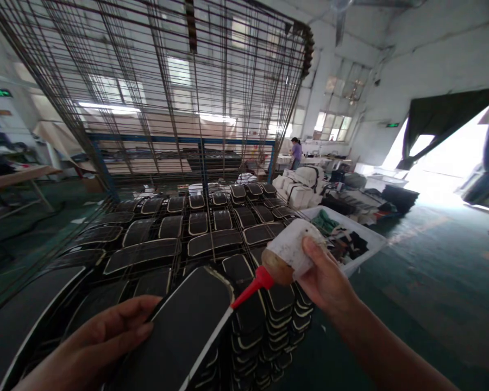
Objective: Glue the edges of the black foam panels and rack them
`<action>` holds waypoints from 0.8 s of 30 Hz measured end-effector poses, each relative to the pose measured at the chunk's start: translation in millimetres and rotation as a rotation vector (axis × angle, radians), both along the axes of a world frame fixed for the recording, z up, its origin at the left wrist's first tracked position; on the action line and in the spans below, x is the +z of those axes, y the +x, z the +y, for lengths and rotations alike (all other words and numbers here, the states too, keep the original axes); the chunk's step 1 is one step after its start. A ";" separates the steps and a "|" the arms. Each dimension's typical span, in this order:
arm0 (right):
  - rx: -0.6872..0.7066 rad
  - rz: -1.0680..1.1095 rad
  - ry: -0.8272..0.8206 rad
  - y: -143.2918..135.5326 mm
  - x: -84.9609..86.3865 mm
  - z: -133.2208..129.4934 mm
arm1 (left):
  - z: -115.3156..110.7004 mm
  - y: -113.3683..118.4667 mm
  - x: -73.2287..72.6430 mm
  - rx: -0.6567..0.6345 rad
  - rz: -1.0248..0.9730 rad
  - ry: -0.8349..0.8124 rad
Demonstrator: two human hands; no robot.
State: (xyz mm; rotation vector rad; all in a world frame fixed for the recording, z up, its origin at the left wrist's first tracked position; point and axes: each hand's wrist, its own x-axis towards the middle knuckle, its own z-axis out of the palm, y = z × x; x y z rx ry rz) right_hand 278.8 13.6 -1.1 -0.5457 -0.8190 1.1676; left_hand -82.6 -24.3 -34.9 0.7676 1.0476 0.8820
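My left hand [101, 336] grips the left edge of a dark, flat panel [183, 320] with rounded corners, thumb on top and fingers beneath. The panel tilts toward me, and its lower end runs out of view. My right hand [321, 277] is wrapped round a white squeeze bottle [289, 244], tipped down to the left. The bottle's red nozzle [252, 288] touches the panel's right edge near the far corner. From that tip a white line of glue [207, 345] runs down along the edge. A pale yellowish strip follows the rim beyond the nozzle.
Many similar dark panels [146, 233] with pale rims lie in rows on wire racks. A raised wire grid [179, 81] leans above them. Right of the rack stands a white bin [375, 244] of cloth scraps. A person [296, 153] in purple is far back.
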 end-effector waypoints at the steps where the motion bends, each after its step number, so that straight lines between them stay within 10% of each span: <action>1: -0.024 0.033 -0.008 -1.1 -2.1 1.0 | -1.1 2.6 1.8 -0.009 0.016 -0.005; 24: -0.092 0.045 -0.028 -21.8 -26.7 -21.7 | -13.1 29.5 21.4 0.014 -0.093 -0.071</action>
